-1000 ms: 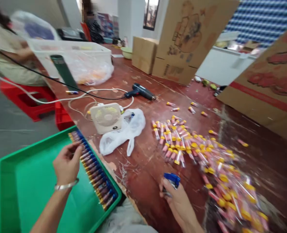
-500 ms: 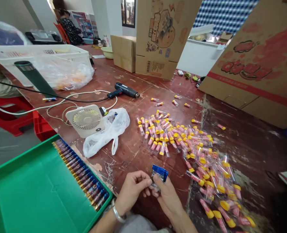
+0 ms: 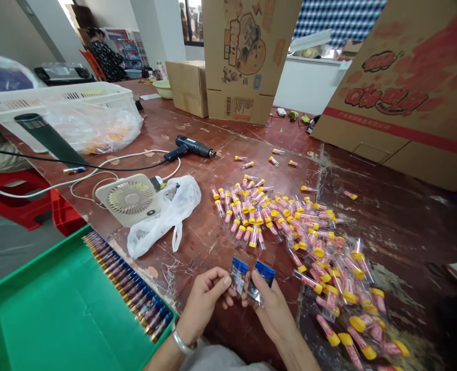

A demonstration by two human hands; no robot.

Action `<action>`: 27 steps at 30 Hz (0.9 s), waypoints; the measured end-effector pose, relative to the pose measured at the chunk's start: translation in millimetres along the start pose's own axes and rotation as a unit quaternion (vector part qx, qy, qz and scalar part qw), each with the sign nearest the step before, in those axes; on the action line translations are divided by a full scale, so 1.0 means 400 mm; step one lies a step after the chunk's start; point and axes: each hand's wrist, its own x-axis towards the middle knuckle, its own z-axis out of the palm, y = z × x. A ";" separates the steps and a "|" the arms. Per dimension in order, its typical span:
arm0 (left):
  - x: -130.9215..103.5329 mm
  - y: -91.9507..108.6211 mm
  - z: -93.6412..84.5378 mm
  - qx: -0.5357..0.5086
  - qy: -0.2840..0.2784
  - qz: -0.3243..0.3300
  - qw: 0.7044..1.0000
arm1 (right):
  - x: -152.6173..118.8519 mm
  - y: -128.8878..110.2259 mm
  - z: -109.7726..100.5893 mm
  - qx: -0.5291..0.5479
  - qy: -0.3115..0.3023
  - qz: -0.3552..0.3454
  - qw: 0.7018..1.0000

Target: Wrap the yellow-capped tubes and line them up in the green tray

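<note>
Sleeves (image 3: 239, 267) with blue ends, at least two, are right of the green tray (image 3: 50, 314): left hand (image 3: 208, 294) pinches one, right hand (image 3: 273, 312) clasps the remainder. Blue ends point forward, long axes fore-and-aft. One fan (image 3: 131, 196) stands beyond the tray.

Scuffed red-brown table (image 3: 208, 247) here: beyond the right hand (image 3: 270, 309) and out to its right, yellow-capped tubes (image 3: 319, 252) sprawl in a heap! Ahead-left of the left hand (image 3: 205, 299), a white plastic bag (image 3: 164, 219), small fan (image 3: 131, 197) beside it, heat gun (image 3: 194, 147) farther beyond.
</note>
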 end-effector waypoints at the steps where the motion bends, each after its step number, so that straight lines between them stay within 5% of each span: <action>1: 0.000 0.003 -0.002 0.021 0.003 0.019 1.000 | 0.000 -0.007 -0.003 0.006 0.005 0.004 1.000; 7: 0.017 0.024 0.014 0.159 0.021 0.091 0.983 | 0.009 -0.029 -0.035 0.038 0.039 -0.006 0.999; 12: 0.049 0.046 0.056 0.309 -0.019 0.159 0.937 | 0.014 -0.035 -0.062 -0.051 0.061 -0.044 0.996; 15: 0.101 0.060 0.085 0.428 -0.017 0.195 0.883 | 0.016 -0.042 -0.072 -0.062 0.105 -0.067 0.990; 19: 0.215 0.059 0.125 0.550 0.080 0.220 0.801 | 0.022 -0.058 -0.081 -0.028 0.159 -0.085 0.983; 23: 0.298 0.036 0.161 0.562 0.106 0.211 0.793 | 0.019 -0.071 -0.092 -0.035 0.177 -0.109 0.977; 27: 0.280 0.035 0.170 0.540 0.088 0.223 0.807 | 0.012 -0.075 -0.101 -0.035 0.181 -0.128 0.975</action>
